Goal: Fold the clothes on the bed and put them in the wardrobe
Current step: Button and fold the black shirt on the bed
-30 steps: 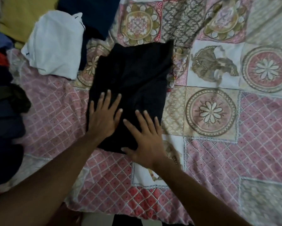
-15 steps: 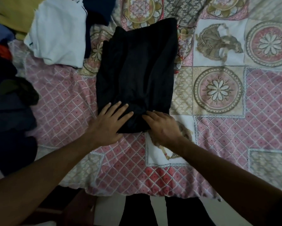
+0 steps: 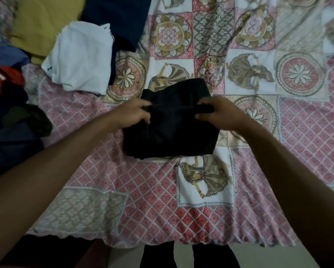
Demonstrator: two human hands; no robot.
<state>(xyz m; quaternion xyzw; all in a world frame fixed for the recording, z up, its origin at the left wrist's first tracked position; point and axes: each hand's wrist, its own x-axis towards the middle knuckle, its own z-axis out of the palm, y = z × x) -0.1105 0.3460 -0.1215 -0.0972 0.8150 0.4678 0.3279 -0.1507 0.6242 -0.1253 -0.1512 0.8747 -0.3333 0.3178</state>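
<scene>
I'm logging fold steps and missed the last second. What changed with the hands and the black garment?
The left hand and right hand, earlier flat on the near end of the black garment, now grip that edge and have carried it away from the person, folding it shorter. The white garment and the clothes pile stayed put.

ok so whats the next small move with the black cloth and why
Probably carry the pinched edge on to the far edge and lay it down. The left hand and right hand each pinch a fold of the black cloth about midway across it, and a strip beyond the hands is not yet covered.
</scene>
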